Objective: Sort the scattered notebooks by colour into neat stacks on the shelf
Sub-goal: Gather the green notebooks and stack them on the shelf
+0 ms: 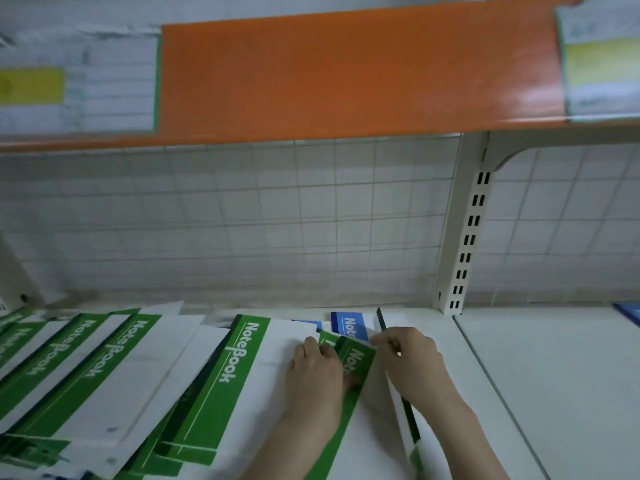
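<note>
Down on the white shelf [554,375], both hands are on the same green notebook [356,362]; the left hand [317,372] lies on the white cover beside the green band, its fingers curled onto the band's edge; the right hand [412,362] pinches the notebook's far right corner, fingers bent together around it. Just behind this notebook a blue notebook [348,325] peeks out, partly covered; more green notebooks [104,368] lie fanned and overlapping across the left of the shelf, each titled "NoteBook"; a wire grid [277,220] backs the shelf, with a slotted upright post [467,237] to the right; above runs an orange shelf front [346,74] with blurred paper labels at either end.
</note>
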The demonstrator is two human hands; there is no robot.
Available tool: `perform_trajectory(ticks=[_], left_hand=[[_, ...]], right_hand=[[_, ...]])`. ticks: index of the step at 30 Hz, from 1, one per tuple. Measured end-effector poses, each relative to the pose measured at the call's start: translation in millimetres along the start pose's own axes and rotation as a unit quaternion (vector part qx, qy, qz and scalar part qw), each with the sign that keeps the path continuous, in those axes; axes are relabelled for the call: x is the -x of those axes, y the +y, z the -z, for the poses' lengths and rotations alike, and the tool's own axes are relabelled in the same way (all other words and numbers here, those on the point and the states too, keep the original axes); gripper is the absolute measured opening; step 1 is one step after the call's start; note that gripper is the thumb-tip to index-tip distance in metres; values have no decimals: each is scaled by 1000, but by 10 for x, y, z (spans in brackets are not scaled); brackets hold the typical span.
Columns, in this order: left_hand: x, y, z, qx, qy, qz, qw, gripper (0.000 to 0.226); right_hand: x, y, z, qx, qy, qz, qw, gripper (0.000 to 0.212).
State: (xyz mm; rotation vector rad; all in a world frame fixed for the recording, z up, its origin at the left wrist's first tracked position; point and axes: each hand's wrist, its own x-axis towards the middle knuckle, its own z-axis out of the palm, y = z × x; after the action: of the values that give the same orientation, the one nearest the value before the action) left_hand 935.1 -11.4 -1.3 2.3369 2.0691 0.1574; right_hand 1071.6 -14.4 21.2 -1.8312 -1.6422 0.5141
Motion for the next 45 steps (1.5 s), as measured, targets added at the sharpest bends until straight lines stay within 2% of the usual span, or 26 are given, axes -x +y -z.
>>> perform_trajectory(ticks=[10,13,16,20,23,26,29,32,35,37,40,41,43,45], left_hand=[[-335,98,132,75,-48,54,995,44],[-445,61,134,91,-65,44,993,31],[-518,5,133,85,-58,37,994,16],[-536,-30,100,136,-18,58,989,19],[-527,-103,71,248,39,88,964,28],[-538,-184,62,405,77,95,906,22],[-525,-204,44,446,69,47,891,22],[-512,-218,34,471,75,37,878,26],[-502,-225,42,493,76,37,866,38],[-490,-220,41,485,70,32,871,37],[-470,-213,24,444,65,20,894,30],[-464,-214,21,429,70,20,900,29],[-444,-210,31,412,81,20,907,24],[-426,-198,62,433,89,19,897,21]], right_hand=[[55,-262,-119,-25,54,3,998,30],[54,-361,-142,-20,78,-18,997,28],[84,-404,-192,14,83,-26,996,28],[135,-421,-247,50,70,-21,996,23],[163,-441,-223,79,75,-18,994,15],[181,-466,-203,97,74,-11,992,10],[185,-507,-266,103,57,5,993,11],[188,-525,-349,110,33,26,993,7],[177,-488,-386,115,11,35,993,15],[175,-457,-416,121,9,45,992,23],[174,-414,-451,115,29,55,991,67],[178,-408,-451,113,36,60,991,74],[181,-413,-446,115,40,63,991,74],[183,-425,-445,117,39,55,991,68]])
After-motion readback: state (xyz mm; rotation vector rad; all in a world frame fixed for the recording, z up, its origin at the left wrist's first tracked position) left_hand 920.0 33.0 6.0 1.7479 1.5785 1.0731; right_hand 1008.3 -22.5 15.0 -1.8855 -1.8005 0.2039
